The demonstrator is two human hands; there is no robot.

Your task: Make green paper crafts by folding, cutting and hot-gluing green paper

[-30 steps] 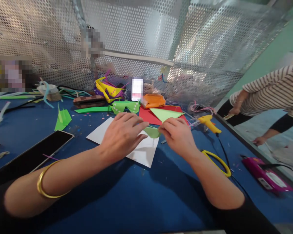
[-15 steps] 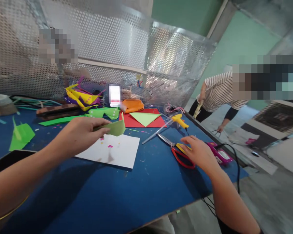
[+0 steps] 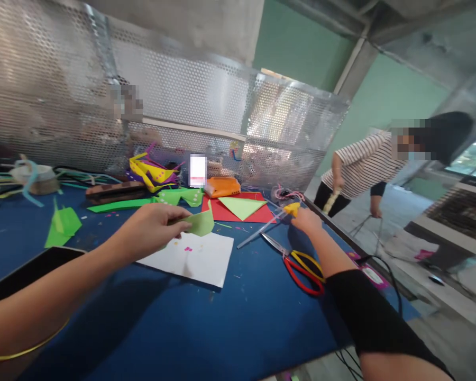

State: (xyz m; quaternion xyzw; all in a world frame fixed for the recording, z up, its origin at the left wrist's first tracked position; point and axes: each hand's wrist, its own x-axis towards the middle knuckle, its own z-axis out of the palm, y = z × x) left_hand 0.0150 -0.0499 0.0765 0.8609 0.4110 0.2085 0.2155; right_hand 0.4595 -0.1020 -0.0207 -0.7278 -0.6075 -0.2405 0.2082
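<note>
My left hand (image 3: 153,228) pinches a folded light green paper piece (image 3: 201,223) and holds it just above a white sheet (image 3: 198,258) on the blue table (image 3: 190,323). My right hand (image 3: 306,221) reaches far right and closes around the yellow glue gun (image 3: 292,209); its fingers are partly hidden. A clear glue stick (image 3: 257,235) runs out from the gun across the table. Red and yellow handled scissors (image 3: 297,262) lie beside my right forearm.
A red sheet (image 3: 230,213) with a green triangle (image 3: 241,206) lies behind. Coloured paper scraps (image 3: 150,172), an orange box (image 3: 222,186), a black tablet (image 3: 24,272) and a pink device (image 3: 371,272) are around. A perforated metal screen (image 3: 162,106) backs the table. A person in a striped top (image 3: 365,164) stands right.
My right hand left the scissors and moved forward onto the glue gun. My left hand keeps the green piece lifted. The view has swung slightly left.
</note>
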